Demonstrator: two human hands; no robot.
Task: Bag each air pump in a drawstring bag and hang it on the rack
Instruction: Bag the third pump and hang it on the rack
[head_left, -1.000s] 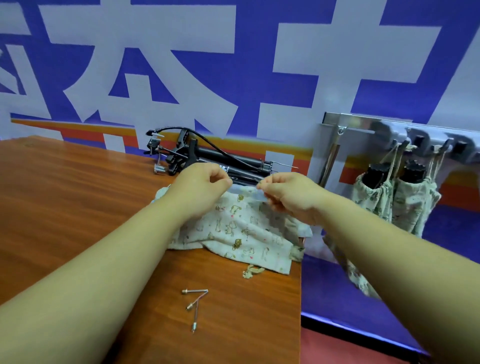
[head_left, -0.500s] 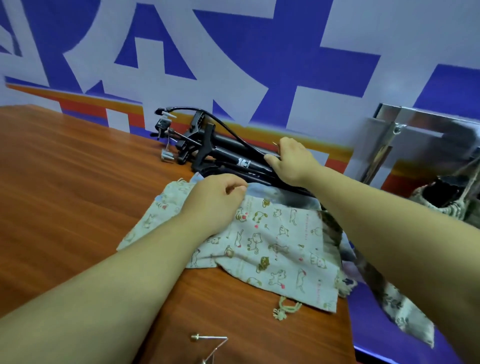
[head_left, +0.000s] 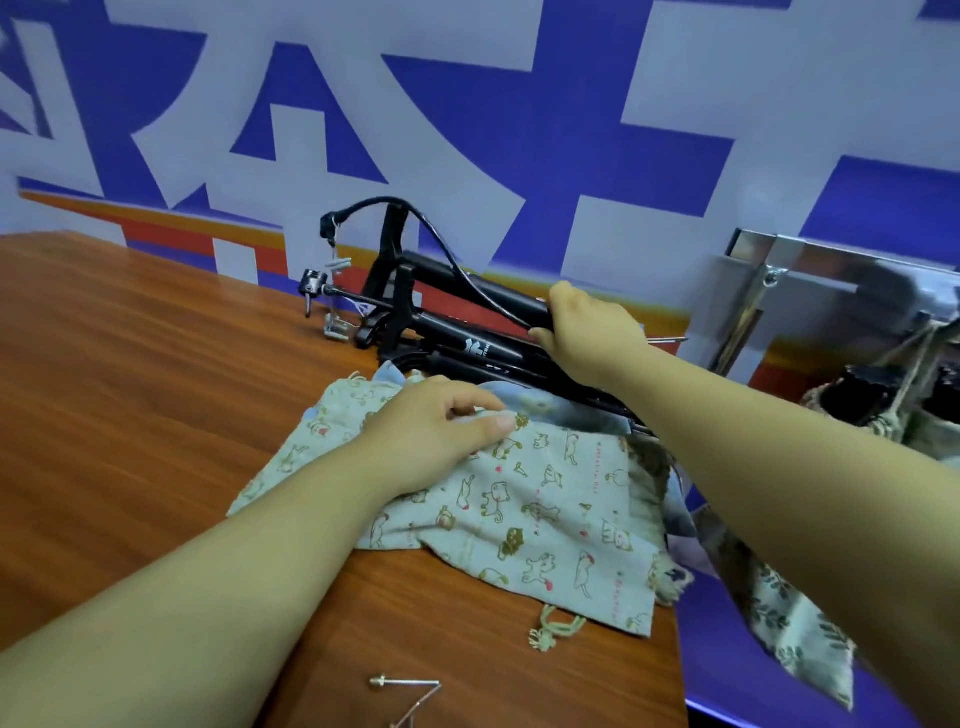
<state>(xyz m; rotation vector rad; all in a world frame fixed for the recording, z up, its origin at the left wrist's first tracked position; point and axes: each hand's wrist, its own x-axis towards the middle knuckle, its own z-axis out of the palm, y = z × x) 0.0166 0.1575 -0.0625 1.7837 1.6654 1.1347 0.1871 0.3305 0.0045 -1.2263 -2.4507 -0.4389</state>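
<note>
Wooden table (head_left: 130, 389), pumps (head_left: 467, 348), bags (head_left: 545, 509), perhaps needles (head_left: 405, 686)

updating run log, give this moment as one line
left hand holds pale cat-print cloth drawstring bag | right hand grips black tubular air pump | pump unbagged

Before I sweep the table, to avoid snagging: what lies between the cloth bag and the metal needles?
Head view: between bag and needles, only a knotted cord end on the wooden table.
</note>
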